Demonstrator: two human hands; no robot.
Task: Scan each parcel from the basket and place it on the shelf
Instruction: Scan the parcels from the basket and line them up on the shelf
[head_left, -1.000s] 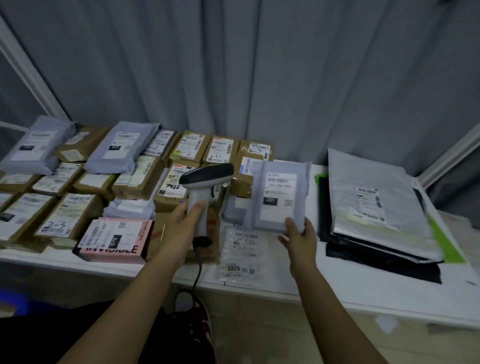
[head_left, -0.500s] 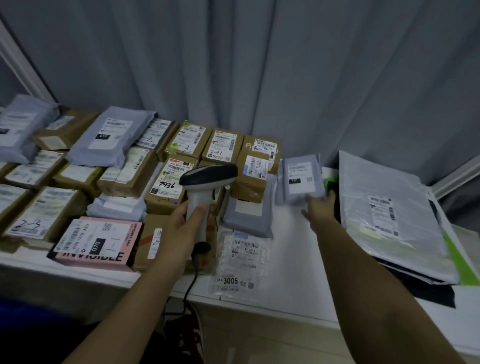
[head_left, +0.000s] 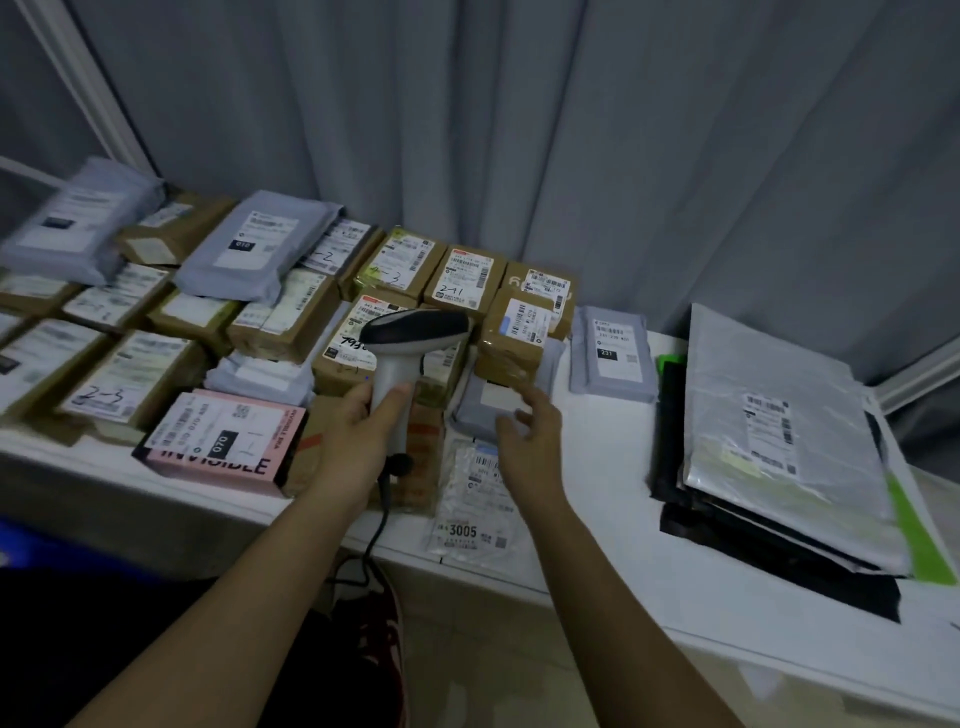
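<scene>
Parcel (head_left: 612, 352) lies beyond right hand (head_left: 530, 436) — seemingly loose, empty; left hand (head_left: 358, 436) grips scanner (head_left: 405, 348).

Scanner (head_left: 410, 338): smooth plastic, pale handle, dark semi-gloss head. Brown boxes (head_left: 462, 278): matt cardboard, paper labels. Grey mailer (head_left: 613, 353): soft matt plastic film. Large silver bag (head_left: 779, 431): glossy, crinkled poly. Pink box (head_left: 223, 447): probably coated card. Counter (head_left: 597, 519): smooth white. Curtain (head_left: 519, 130): matt cloth.

curtain (head_left: 571, 130): grey, pleated, fills the back from 10 to 2 o'clock
frame bar (head_left: 88, 88): pale, slanting, at 10 o'clock
floor (head_left: 493, 670): light tiles at 6 o'clock
shoe (head_left: 387, 629): dark red, on the floor at 6 o'clock
blue object (head_left: 31, 545): at 8 o'clock, too blurred to identify
</scene>
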